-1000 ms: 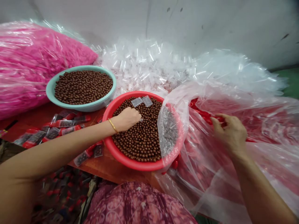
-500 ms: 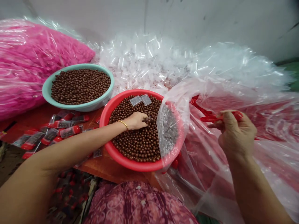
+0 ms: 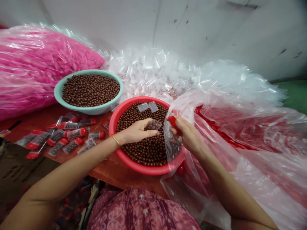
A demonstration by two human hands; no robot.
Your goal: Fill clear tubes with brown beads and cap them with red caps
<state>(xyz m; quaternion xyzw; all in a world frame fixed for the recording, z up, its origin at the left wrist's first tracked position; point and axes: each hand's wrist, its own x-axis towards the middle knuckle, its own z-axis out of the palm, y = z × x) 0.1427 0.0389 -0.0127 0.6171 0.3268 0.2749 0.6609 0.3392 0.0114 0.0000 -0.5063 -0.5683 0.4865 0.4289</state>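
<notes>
white scuffed wall (image 3: 216, 28) behind everything, red basin (image 3: 124, 159) as landmark for all entries.

far left of the red basin: clear sack of pink pieces (image 3: 40, 70), bulging and tied off from view.

left of the red basin, nearer the wall: teal basin (image 3: 57, 95), heaped with brown balls (image 3: 90, 90), full to just under its rim.

left of and touching level with the red basin: orange-brown counter (image 3: 107, 169), carrying about a dozen red-capped clear tubes (image 3: 76, 133) of brown balls, lying loose, so some filling looks done.

behind the red basin: clear sack of small transparent sachets (image 3: 153, 70), large and seemingly little used.

in the red basin: brown balls (image 3: 144, 150), a deep layer left, with two flat clear sachets (image 3: 147, 107) resting on top.

over the red basin: left hand (image 3: 136, 132), gold bangle (image 3: 115, 140) at the wrist, thumb and fingers closed together on a small clear sachet (image 3: 152, 125) holding a few balls, just above the heap.

right of that, at the red basin's edge: right hand (image 3: 189, 135), fingertips pinched on a red cap (image 3: 172, 120).

right of the red basin: clear sack of red caps (image 3: 263, 127), plenty remaining, its mouth draped over the basin's rim.

below the red basin: pink patterned cloth (image 3: 141, 207) of the person's lap.
</notes>
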